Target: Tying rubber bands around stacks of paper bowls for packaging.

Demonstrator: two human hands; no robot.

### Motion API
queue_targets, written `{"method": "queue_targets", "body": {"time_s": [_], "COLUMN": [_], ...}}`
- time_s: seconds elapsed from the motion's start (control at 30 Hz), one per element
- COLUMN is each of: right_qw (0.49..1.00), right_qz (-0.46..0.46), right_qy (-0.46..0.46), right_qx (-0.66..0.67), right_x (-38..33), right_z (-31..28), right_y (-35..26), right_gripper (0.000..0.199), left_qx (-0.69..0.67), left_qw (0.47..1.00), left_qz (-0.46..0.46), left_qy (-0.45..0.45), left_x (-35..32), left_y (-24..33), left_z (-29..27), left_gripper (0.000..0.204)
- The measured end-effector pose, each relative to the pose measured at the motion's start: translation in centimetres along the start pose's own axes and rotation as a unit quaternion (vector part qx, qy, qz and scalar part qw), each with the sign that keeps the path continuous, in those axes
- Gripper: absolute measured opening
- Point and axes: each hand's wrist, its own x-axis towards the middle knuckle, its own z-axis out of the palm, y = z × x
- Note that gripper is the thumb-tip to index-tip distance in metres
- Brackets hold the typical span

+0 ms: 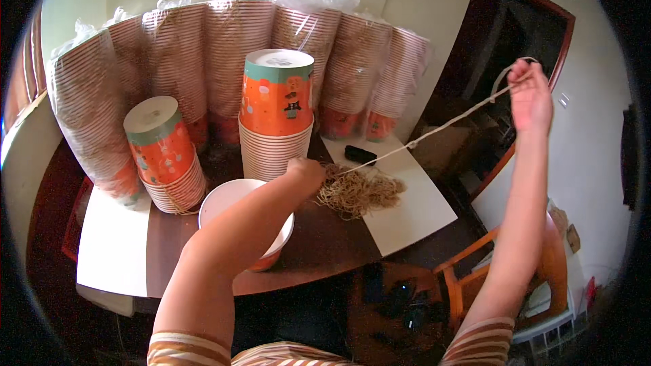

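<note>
Clear plastic sleeves of stacked paper cups [230,61] line the table's back

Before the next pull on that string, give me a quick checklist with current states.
1. Right hand grips the string: ok.
2. String taut between both hands: ok.
3. Left hand at the tangled string pile: ok.
4. String free of knots inside the pile: cannot tell.
5. Open cup under the left forearm, close to the arm: not ok.
6. Small black object lies right beside the string line: not ok.
</note>
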Motion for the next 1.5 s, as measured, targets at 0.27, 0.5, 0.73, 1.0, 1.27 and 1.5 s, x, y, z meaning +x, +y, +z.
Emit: {"method": "queue_targets", "body": {"time_s": [0.27, 0.5, 0.73, 1.0, 1.27, 1.5], "right_qw": [0.996, 0.989, 0.929, 0.862, 0.849, 0.849], "right_qz": [-0.009, 0.112, 0.362, 0.464, 0.470, 0.489], "right_qy": [0.094, 0.095, -0.080, -0.186, -0.201, -0.154], "right_qx": [0.000, -0.009, -0.010, 0.080, 0.136, 0.126], "right_x": [-1.1, -6.8, -18.2, -23.0, -26.3, -28.3], "right_z": [-6.6, -2.9, 6.6, 12.0, 14.5, 15.6], "right_y": [-3.3, -0.3, 4.5, 5.4, 5.9, 5.8], "right_gripper": [0.017, 0.011, 0.008, 0.009, 0.009, 0.010], "left_qx": [-0.011, -0.022, -0.319, -0.716, -0.823, -0.707], "left_qw": [0.991, 0.999, 0.928, 0.681, 0.550, 0.690], "left_qz": [-0.078, 0.041, 0.029, 0.145, 0.120, 0.111], "left_qy": [-0.104, -0.010, 0.192, -0.048, 0.068, 0.110], "left_x": [1.9, 4.2, -2.7, -15.2, -21.4, -23.7], "left_y": [0.6, -0.1, 1.2, 4.0, 5.9, 5.5], "left_z": [1.5, 1.2, -2.6, -4.3, 1.6, 3.3], "left_gripper": [0.028, 0.036, 0.085, 0.039, 0.035, 0.017]}}
